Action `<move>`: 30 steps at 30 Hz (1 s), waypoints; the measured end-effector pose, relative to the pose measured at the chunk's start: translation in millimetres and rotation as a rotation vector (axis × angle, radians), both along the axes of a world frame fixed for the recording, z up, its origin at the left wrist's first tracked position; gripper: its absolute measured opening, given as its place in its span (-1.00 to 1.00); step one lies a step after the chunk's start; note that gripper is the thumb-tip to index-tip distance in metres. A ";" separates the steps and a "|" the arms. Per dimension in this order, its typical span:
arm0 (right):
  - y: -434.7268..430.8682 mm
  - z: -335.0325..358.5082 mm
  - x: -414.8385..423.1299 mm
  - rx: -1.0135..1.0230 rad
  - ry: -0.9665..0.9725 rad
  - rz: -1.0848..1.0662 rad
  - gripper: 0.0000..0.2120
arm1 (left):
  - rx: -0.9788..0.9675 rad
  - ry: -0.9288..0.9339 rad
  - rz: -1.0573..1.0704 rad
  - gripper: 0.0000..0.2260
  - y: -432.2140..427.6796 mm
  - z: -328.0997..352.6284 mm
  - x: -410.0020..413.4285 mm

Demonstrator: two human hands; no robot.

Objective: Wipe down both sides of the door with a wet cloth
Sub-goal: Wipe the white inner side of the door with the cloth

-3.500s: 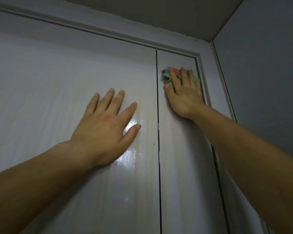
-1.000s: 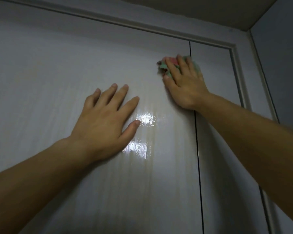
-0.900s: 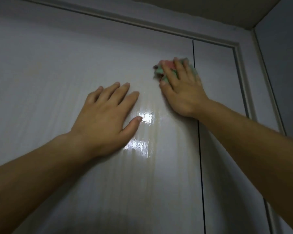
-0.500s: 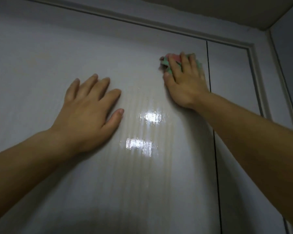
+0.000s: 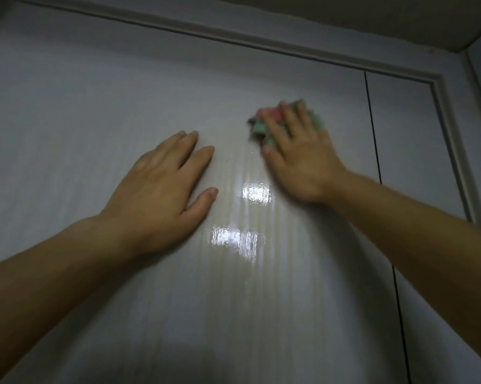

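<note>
The right hand lies palm-down over a bunched green and pink cloth, pressing it flat against the door; the fingers point up and slightly left, and the cloth pokes out beyond the fingertips and thumb. Both are motion-blurred. The left hand rests flat and empty on the door, fingers spread, pointing up and right. The cloth sits high on the wide panel, left of the vertical seam, below the frame. Glossy reflections lie between the hands.
</note>
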State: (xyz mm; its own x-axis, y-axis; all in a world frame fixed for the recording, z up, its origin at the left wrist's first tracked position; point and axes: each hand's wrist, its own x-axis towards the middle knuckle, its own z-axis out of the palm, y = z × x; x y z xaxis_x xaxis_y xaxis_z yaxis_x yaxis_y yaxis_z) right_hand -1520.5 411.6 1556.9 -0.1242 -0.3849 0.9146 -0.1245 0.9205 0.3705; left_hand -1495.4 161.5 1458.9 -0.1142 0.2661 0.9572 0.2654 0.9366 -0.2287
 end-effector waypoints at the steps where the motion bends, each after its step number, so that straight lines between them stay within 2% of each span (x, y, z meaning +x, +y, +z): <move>1: -10.3 -24.2 -1.5 0.095 0.022 0.027 -0.39 | 0.016 0.003 -0.002 -0.36 -4.8 -0.6 0.5; 3: -18.4 -54.5 -0.8 0.232 -0.003 0.061 -0.41 | 0.037 0.013 0.026 -0.37 -13.4 -3.8 0.9; 5: -16.4 -42.3 3.1 0.239 -0.032 0.032 -0.42 | 0.059 0.006 0.053 -0.39 -20.2 -8.0 -0.6; 9: -29.8 27.4 10.1 -0.036 -0.079 -0.014 -0.44 | 0.057 -0.015 0.070 -0.36 -30.6 -12.3 -5.1; 11: -48.7 30.0 8.6 -0.063 -0.086 -0.006 -0.43 | 0.048 -0.011 0.062 -0.35 -32.9 -12.0 -6.1; 15: -65.1 -31.4 1.3 0.186 -0.025 0.068 -0.39 | 0.048 -0.008 0.035 -0.33 -37.4 -11.4 -5.7; 17: -58.7 -22.7 1.7 0.232 -0.030 0.027 -0.40 | 0.047 -0.006 0.004 -0.34 -44.2 -13.6 -5.9; 20: -54.7 39.1 8.1 0.021 -0.061 -0.078 -0.43 | 0.082 -0.002 -0.018 -0.37 -57.1 -17.1 -4.9; 22: -61.7 55.0 11.7 -0.097 -0.122 -0.049 -0.43 | 0.120 0.003 0.004 -0.38 -64.7 -19.4 -3.7; 24: -78.9 27.6 8.6 -0.006 -0.094 -0.015 -0.41 | 0.169 0.004 0.022 -0.39 -71.3 -22.6 -2.4; 27: -97.1 -42.5 3.3 0.251 -0.034 0.097 -0.38 | 0.221 -0.015 0.057 -0.39 -76.8 -26.2 -2.1; 30: -95.1 -40.7 4.1 0.327 -0.063 0.079 -0.40 | 0.230 -0.024 0.069 -0.38 -76.9 -28.7 -3.6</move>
